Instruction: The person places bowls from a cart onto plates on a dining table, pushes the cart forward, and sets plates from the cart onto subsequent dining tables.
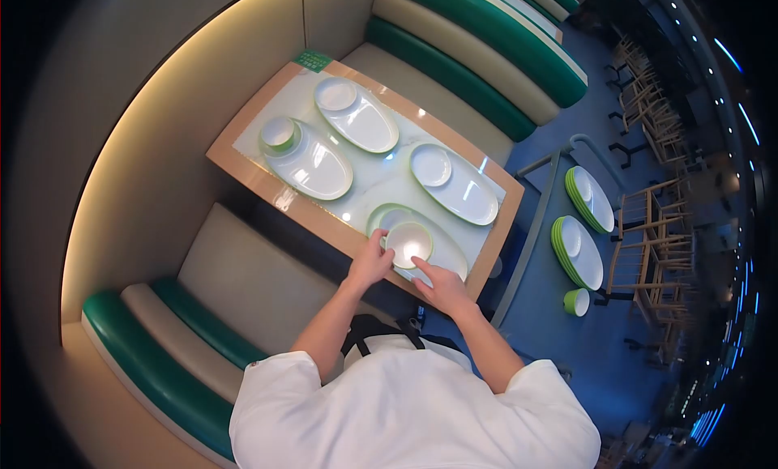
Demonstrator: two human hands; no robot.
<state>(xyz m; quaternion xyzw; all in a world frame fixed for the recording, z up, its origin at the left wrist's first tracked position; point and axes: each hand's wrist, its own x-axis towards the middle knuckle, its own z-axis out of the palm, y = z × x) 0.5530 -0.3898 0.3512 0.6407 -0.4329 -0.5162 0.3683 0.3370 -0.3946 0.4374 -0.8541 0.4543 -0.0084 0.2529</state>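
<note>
Head view: one round, white, green-edged bowl (pixel 410 244), grasped at its rim by left hand (pixel 371 262) and right hand (pixel 444 289); located above a long oval, white, green-edged plate (pixel 450 252), contact unclear. Three matching plates (pixel 468 195) on white marble-patterned, wood-bordered table (pixel 377 184).

Left hand (pixel 371 265) has a bowl (pixel 409 244) by the rim, right hand (pixel 444 289) touching it, over an oval plate (pixel 448 250). Table (pixel 500 254) has three more plates (pixel 370 125) too.
</note>
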